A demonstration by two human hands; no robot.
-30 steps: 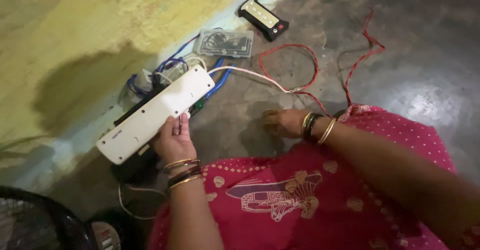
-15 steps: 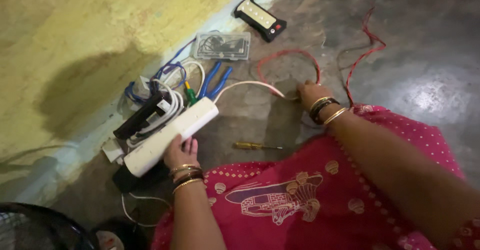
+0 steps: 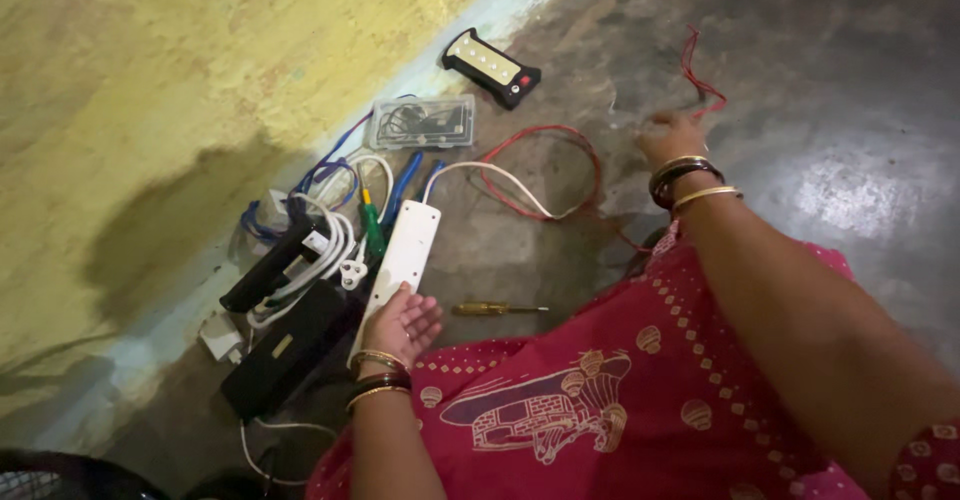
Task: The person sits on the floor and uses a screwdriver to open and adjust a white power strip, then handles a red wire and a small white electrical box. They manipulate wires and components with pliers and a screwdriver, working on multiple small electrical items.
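Observation:
A white power strip (image 3: 408, 248) lies on the concrete floor, its white cord curving away to the right. My left hand (image 3: 405, 322) is at its near end, palm up and fingers apart, just touching it. My right hand (image 3: 672, 142) reaches far out to the right, next to a thin red wire (image 3: 700, 78) that snakes over the floor. Its fingers are curled away from the camera, so any grip on the wire is hidden. A yellow-handled screwdriver (image 3: 495, 309) lies between the hands, near my red patterned clothing.
By the yellow wall (image 3: 150, 110) lie tangled blue and white cables (image 3: 320, 220), a clear plastic box (image 3: 422, 123), a black device with a pale face (image 3: 492, 67) and a black box (image 3: 285, 350). A red wire loop (image 3: 560, 160) lies on the floor. A fan guard (image 3: 60, 475) is at bottom left.
My left hand has lowered the power strip from a raised hold down onto the floor and opened. My right hand has moved away from me toward the far red wire.

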